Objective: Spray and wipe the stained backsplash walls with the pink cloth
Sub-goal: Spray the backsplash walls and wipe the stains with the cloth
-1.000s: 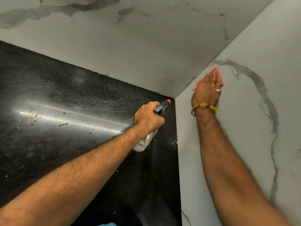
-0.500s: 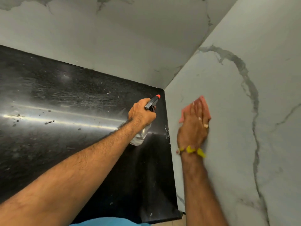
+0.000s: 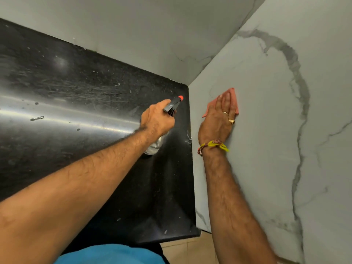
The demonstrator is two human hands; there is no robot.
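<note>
My right hand (image 3: 219, 121) lies flat with straight fingers on the pink cloth (image 3: 233, 96), pressing it against the right backsplash wall (image 3: 276, 149), a white marble-look panel with grey veins, a little above the counter's corner. My left hand (image 3: 157, 121) grips a clear spray bottle (image 3: 154, 147) with a black trigger head and orange nozzle tip (image 3: 180, 97), held over the black countertop (image 3: 76, 111) with the nozzle pointing toward the corner. The back backsplash wall (image 3: 142, 35) runs behind the counter.
The black countertop shows droplets, specks and a bright light streak. Its front edge ends near the bottom, where beige floor tiles (image 3: 190, 248) appear. A blue garment (image 3: 110, 254) fills the bottom centre. The two walls meet in a corner (image 3: 188, 84).
My right hand has slid the pink cloth down the right wall, from high beside the grey vein to a spot just above the counter. My left hand keeps the bottle in about the same place.
</note>
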